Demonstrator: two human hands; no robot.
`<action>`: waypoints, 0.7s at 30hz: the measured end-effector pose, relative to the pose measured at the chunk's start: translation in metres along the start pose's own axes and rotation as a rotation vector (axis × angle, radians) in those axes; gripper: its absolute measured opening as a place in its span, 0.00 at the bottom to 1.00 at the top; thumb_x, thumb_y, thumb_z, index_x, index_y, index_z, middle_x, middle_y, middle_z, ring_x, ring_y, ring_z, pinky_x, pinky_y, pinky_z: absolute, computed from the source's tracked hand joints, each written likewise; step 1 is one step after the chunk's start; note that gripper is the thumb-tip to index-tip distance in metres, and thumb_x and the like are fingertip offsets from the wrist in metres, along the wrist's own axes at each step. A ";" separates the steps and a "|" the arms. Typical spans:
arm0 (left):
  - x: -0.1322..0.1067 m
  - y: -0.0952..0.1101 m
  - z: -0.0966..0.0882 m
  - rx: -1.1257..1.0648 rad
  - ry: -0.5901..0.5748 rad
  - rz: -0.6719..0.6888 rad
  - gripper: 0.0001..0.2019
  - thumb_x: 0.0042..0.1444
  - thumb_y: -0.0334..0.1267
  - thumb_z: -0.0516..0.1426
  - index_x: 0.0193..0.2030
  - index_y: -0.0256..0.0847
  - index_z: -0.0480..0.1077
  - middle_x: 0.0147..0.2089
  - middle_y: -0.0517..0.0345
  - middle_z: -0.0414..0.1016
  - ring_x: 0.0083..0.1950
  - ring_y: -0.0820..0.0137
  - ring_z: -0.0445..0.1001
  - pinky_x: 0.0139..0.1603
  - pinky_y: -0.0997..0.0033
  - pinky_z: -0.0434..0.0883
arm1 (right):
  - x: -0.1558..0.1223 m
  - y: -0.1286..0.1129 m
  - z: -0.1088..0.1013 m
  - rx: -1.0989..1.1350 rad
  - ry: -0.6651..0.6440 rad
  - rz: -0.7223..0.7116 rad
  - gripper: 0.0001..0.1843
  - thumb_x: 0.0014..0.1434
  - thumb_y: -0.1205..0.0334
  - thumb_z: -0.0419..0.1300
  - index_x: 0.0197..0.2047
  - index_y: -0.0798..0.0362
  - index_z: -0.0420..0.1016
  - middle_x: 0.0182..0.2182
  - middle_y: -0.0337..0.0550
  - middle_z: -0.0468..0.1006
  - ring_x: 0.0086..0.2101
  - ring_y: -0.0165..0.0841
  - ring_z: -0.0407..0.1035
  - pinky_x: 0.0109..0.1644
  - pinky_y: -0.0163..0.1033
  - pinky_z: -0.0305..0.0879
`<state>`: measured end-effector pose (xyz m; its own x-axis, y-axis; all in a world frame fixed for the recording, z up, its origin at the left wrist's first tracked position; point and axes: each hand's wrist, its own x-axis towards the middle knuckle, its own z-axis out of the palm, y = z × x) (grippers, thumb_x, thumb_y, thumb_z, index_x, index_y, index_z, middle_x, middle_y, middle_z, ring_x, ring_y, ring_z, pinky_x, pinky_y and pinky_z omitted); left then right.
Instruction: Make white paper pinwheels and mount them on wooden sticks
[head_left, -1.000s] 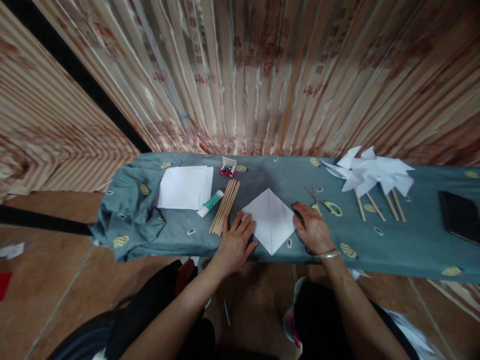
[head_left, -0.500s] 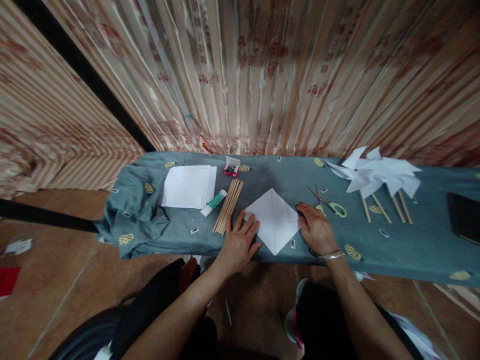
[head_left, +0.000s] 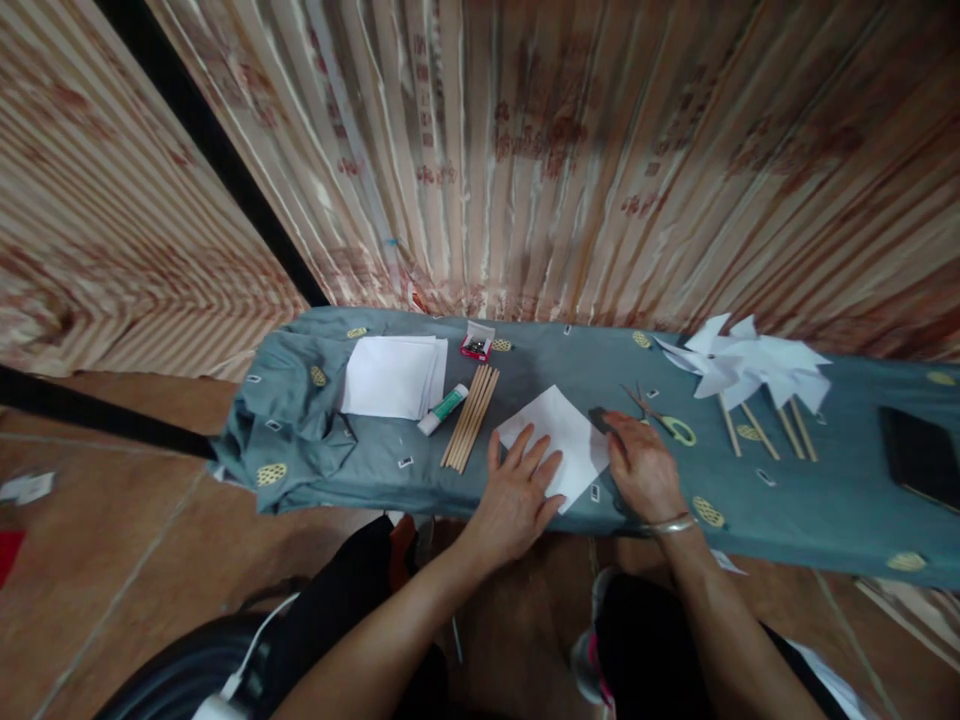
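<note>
Head view:
- Left hand (head_left: 517,495): fingers spread flat on sheet (head_left: 577,438), gripping nothing.
- Right hand (head_left: 646,468): fingers curled at sheet's right corner; grip unclear.
- Scissors (head_left: 663,418) lie near right hand.

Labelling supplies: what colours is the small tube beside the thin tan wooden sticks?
The small tube is white and green; best seen in the head view.

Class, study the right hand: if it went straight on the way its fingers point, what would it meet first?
Most likely the white paper, whose corner lies right beside the right hand; depth is unclear, so the two may already touch.
</note>
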<state>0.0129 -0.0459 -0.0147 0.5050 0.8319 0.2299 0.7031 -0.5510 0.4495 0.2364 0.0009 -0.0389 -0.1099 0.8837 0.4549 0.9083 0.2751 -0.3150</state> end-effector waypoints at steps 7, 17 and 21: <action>-0.002 0.021 -0.005 -0.131 0.046 0.046 0.22 0.64 0.45 0.52 0.63 0.42 0.63 0.67 0.47 0.64 0.72 0.57 0.52 0.71 0.36 0.42 | -0.009 -0.020 -0.005 -0.025 -0.032 -0.058 0.19 0.65 0.60 0.46 0.50 0.55 0.75 0.46 0.54 0.80 0.47 0.43 0.73 0.55 0.52 0.69; -0.006 0.030 -0.013 -0.304 0.070 0.061 0.19 0.64 0.39 0.53 0.61 0.41 0.64 0.61 0.47 0.71 0.65 0.60 0.65 0.71 0.43 0.49 | -0.021 -0.041 -0.009 -0.030 -0.069 0.001 0.19 0.65 0.57 0.47 0.49 0.53 0.76 0.46 0.52 0.81 0.46 0.43 0.74 0.53 0.51 0.70; -0.010 0.033 -0.013 -0.309 0.012 0.137 0.10 0.66 0.34 0.50 0.46 0.40 0.73 0.43 0.54 0.80 0.48 0.67 0.76 0.66 0.55 0.60 | -0.029 -0.040 -0.007 -0.056 -0.128 0.011 0.20 0.64 0.57 0.47 0.48 0.55 0.77 0.46 0.53 0.81 0.47 0.43 0.74 0.54 0.51 0.71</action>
<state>0.0247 -0.0720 0.0093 0.5766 0.7536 0.3156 0.4437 -0.6132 0.6535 0.2061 -0.0387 -0.0335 -0.1477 0.9286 0.3403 0.9304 0.2471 -0.2706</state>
